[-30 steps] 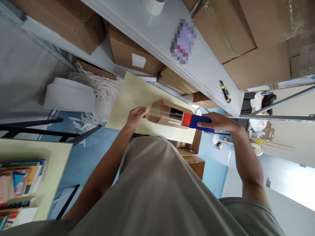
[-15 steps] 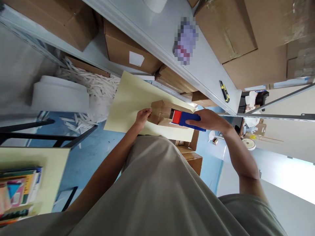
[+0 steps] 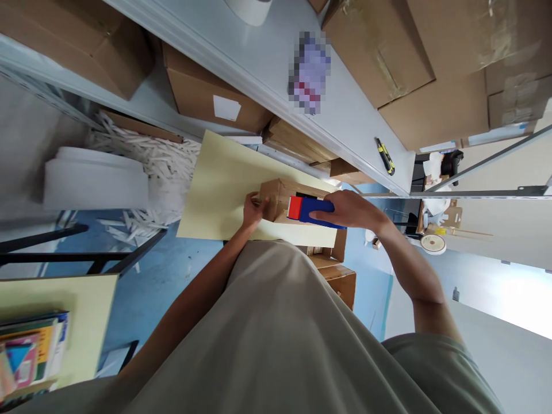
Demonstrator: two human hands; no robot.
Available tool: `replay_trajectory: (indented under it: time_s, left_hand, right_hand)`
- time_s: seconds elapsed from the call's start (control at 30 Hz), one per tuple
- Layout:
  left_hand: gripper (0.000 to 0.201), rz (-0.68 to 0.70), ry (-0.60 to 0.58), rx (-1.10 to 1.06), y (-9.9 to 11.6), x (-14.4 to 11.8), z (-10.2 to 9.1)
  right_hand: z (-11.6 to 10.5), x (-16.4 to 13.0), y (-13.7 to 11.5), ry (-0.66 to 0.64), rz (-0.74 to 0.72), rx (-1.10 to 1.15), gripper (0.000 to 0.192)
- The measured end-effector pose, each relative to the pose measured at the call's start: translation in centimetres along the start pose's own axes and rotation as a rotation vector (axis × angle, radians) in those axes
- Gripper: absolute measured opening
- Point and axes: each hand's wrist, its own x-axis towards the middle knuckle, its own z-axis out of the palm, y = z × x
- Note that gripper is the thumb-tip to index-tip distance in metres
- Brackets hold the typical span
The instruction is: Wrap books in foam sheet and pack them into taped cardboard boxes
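A small brown cardboard box lies on a pale yellow board in front of my body. My left hand is at the box's left end, its fingers curled against the edge and partly hidden. My right hand grips a blue and red packing tape dispenser over the top of the box, with the red end pointing left. Whether the dispenser's red end touches the cardboard, I cannot tell.
Beyond the yellow board runs a grey shelf with a yellow and black utility knife, a white roll and a blurred purple packet. Large cartons stand on it. A table with books is at left.
The tape dispenser in my right hand has moved left along the box. My left hand has shifted slightly, its fingers now closer against the box end. The view has moved a little.
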Motion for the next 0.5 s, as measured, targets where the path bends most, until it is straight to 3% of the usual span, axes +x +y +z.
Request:
replay_trajectory:
  time_s: [0.1,0.2,0.27,0.37,0.43,0.5]
  left_hand:
    - [0.052,0.076,-0.081,0.005,0.4,-0.7,-0.9]
    - [0.07,0.226,-0.35,-0.052,1.2,-2.6,-1.7]
    - [0.1,0.298,-0.508,-0.03,2.3,-3.9,-2.0]
    - [0.141,0.382,-0.564,0.182,4.7,-4.9,-2.1]
    - [0.143,0.455,-0.561,0.388,6.6,-4.5,-1.9]
    - [0.122,0.544,-0.607,0.557,8.0,-3.8,-1.6]
  right_hand:
    - [-0.2,-0.2,-0.4,-0.004,-0.003,-0.026,0.058]
    - [-0.4,-0.2,-0.9,0.009,0.001,-0.039,0.058]
    - [-0.5,-0.2,-1.4,0.02,-0.001,-0.048,0.059]
    - [-0.6,-0.1,-2.5,0.006,-0.032,-0.076,0.057]
    - [-0.7,0.0,-3.2,-0.008,-0.059,-0.097,0.056]
    - [-0.7,0.0,-3.7,-0.005,-0.068,-0.119,0.056]
